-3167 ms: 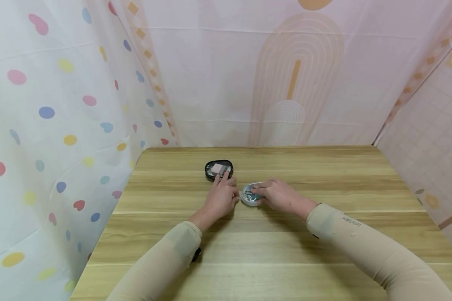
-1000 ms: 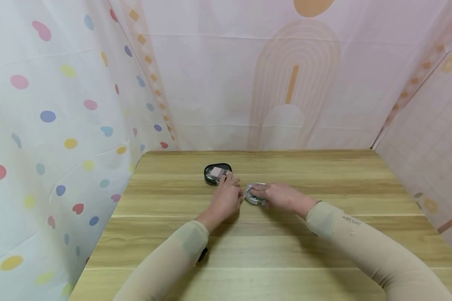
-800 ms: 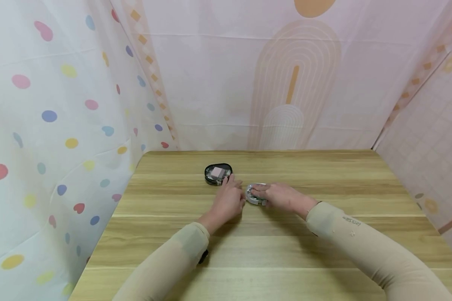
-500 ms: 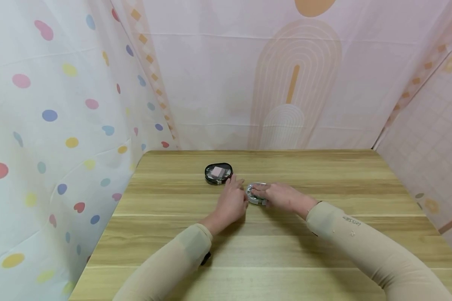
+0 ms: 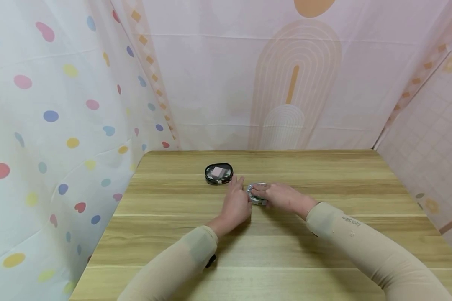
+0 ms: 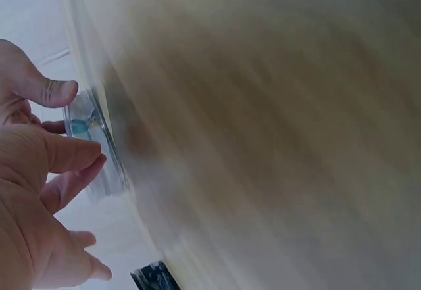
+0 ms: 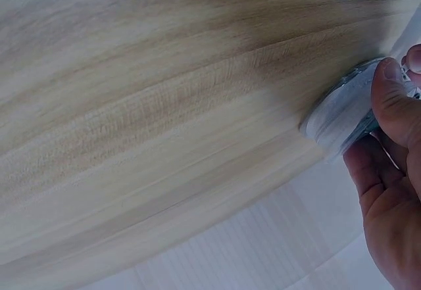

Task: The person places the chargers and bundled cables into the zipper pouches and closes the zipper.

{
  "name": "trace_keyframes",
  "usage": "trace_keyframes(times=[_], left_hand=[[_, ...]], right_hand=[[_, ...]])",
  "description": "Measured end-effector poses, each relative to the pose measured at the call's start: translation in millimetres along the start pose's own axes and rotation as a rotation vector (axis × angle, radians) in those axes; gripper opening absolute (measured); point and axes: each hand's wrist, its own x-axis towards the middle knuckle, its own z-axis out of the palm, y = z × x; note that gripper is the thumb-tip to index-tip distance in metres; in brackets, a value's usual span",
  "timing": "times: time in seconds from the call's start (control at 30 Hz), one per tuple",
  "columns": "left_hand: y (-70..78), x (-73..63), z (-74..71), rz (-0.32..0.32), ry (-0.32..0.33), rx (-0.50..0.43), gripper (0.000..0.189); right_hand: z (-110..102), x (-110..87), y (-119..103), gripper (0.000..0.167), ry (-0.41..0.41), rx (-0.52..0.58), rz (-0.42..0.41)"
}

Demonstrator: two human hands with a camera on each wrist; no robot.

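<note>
A small, rounded clear pouch with grey-white trim point(image 5: 254, 201) lies on the table. My right hand point(image 5: 282, 195) grips it from the right, fingers on top and covering much of it. In the right wrist view my thumb presses the pale side of the pouch point(image 7: 339, 116). My left hand point(image 5: 236, 204) is at the pouch's left side. In the left wrist view its thumb and index finger meet at the side of the pouch point(image 6: 108, 179), pinching there; any zip pull between them is hidden. The other left fingers point outward. Something blue-green shows inside the pouch.
A black-trimmed pouch with a clear top point(image 5: 218, 173) sits behind my left fingertips, a pale pink piece showing inside. Both stand on a wood-grain table point(image 5: 324, 167). Patterned curtains point(image 5: 211, 83) hang behind and at both sides.
My left hand has slid right and slightly nearer along the grey-trimmed pouch's edge, away from the black pouch. The right hand, shifted slightly early on, now holds still.
</note>
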Motion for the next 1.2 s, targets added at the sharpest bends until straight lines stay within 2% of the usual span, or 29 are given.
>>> trace_keyframes(times=[0.17, 0.33, 0.43, 0.5, 0.63, 0.7, 0.97, 1.07, 1.2], left_hand=[[-1.6, 0.4, 1.5, 0.004, 0.014, 0.016, 0.015], [-10.4, -0.4, -1.9, 0.043, 0.016, 0.012, 0.011], [-17.9, -0.8, -7.0, 0.080, 0.042, -0.029, 0.011], [-22.9, -2.2, -11.2, 0.080, 0.056, -0.061, 0.012], [-32.9, -6.3, -16.4, 0.039, 0.054, -0.102, 0.014], [-37.4, -8.7, -18.3, 0.029, 0.053, -0.100, 0.014], [-50.8, -18.2, -22.5, -0.003, 0.050, -0.124, 0.012], [-54.8, -20.7, -23.7, -0.010, 0.044, -0.126, 0.013], [-62.3, -23.9, -24.3, 0.008, 0.030, -0.098, 0.014]], right_hand=[[1.3, -0.4, -1.9, 0.069, 0.017, -0.008, -0.005], [3.2, -0.8, -6.7, 0.065, 0.073, -0.141, -0.066], [1.9, -1.2, -9.1, 0.057, 0.122, -0.201, -0.028], [0.5, -1.9, -9.0, 0.052, 0.142, -0.175, 0.054], [-1.9, -4.8, -3.6, 0.049, 0.142, -0.073, 0.233], [-2.4, -6.1, 0.2, 0.051, 0.132, -0.028, 0.281], [-5.7, -6.7, 5.4, 0.075, 0.042, 0.091, 0.316], [-3.3, -5.1, 4.4, 0.079, 0.026, 0.087, 0.316], [2.3, -4.6, 3.3, 0.080, 0.046, 0.059, 0.292]])
